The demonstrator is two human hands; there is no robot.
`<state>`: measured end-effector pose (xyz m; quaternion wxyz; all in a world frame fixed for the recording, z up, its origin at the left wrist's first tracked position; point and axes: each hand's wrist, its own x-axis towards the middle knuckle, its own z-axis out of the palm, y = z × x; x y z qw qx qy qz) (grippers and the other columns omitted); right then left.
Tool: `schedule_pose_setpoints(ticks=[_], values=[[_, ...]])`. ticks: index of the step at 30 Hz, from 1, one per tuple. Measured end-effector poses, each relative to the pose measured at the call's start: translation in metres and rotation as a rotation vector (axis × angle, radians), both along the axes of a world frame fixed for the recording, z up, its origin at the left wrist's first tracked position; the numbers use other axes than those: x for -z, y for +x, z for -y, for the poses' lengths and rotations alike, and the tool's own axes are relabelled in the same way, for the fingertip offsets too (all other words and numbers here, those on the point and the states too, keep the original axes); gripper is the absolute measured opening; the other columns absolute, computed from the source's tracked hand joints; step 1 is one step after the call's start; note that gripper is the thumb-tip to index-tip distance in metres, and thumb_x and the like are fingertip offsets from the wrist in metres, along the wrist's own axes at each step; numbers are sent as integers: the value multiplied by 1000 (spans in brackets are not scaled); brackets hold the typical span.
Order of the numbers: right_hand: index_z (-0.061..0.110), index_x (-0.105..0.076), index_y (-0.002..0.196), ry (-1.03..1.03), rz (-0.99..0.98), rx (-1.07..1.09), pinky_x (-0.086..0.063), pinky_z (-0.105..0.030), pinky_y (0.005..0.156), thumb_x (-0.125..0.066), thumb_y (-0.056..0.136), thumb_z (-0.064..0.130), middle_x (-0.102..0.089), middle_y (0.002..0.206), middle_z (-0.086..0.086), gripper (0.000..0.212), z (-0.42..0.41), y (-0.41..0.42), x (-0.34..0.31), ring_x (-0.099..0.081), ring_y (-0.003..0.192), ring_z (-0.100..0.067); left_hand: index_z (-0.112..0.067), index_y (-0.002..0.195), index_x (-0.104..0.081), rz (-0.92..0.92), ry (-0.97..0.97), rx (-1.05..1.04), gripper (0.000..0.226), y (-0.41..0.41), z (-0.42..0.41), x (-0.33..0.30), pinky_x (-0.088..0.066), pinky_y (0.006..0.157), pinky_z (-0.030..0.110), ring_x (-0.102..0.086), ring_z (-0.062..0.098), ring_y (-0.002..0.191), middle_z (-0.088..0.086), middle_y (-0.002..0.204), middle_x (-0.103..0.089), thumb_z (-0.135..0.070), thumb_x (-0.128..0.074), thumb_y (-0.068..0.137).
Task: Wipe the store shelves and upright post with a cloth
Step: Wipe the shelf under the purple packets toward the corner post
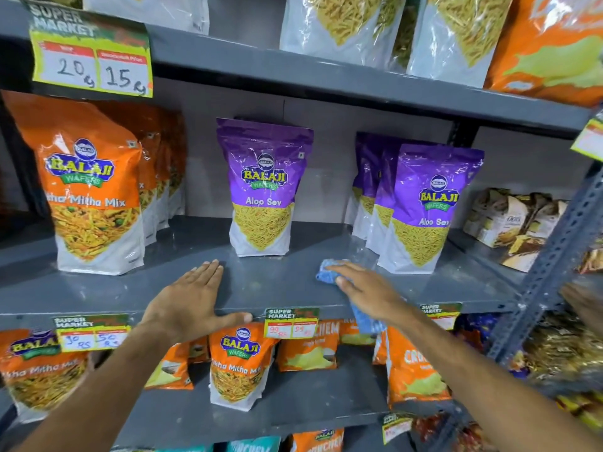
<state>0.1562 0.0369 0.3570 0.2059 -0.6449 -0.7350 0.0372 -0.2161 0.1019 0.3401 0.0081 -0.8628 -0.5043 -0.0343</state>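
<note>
head | L hand (pixel 192 300) flat, open on shelf (pixel 277 285) | R hand (pixel 365 288) presses cloth (pixel 328 270) (blue)

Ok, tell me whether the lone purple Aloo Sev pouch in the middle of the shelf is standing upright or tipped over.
Upright. The purple Aloo Sev pouch stands on its white base on the grey shelf, label facing out, leaning on nothing beside it.

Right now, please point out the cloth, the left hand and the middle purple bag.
cloth (pixel 327 271), head view, its bare left end
left hand (pixel 191 296), head view, back of hand
middle purple bag (pixel 263 187), head view, front label
</note>
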Motion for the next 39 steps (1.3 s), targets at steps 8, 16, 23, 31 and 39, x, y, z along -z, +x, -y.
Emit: schedule_pose_setpoints(ticks=[8,16,23,31,39], values=[[33,-50,146,15,71,65,-25,-28,118,-37,108,34,-46,155,13,40,-27,-68,-6,-35,146,-10,-12,167,-2,14,52,30,143,-2,2,0,-3,129,33,-3,19,162,5,176,0,-110,-10,63],[41,-62,133,142,-11,-173,-40,-26,108,-54,100,50,-57,146,14,36,35,-100,5,-44,140,-5,-11,167,-9,61,86,83,141,5,11,9,-7,132,33,-9,16,162,5,176,-8,-108,-3,64],[35,-70,125,168,14,-199,-47,-36,109,-60,97,42,-59,145,10,30,73,-21,12,-47,139,-5,-10,166,-7,92,119,286,136,100,42,4,0,130,30,-2,18,162,5,174,0,-106,-7,70],[39,-67,130,135,89,-32,-40,-28,110,-60,99,35,-56,148,12,31,107,105,7,-42,142,-2,-5,165,-6,160,73,330,149,243,58,-12,-2,132,34,0,19,162,10,176,0,-109,4,59],[35,-69,125,265,-281,96,-52,-38,102,-54,100,48,-69,131,14,32,112,211,-19,-63,122,-8,-2,164,0,138,19,175,160,307,47,-9,-1,131,35,0,25,163,15,175,3,-113,-1,50]])
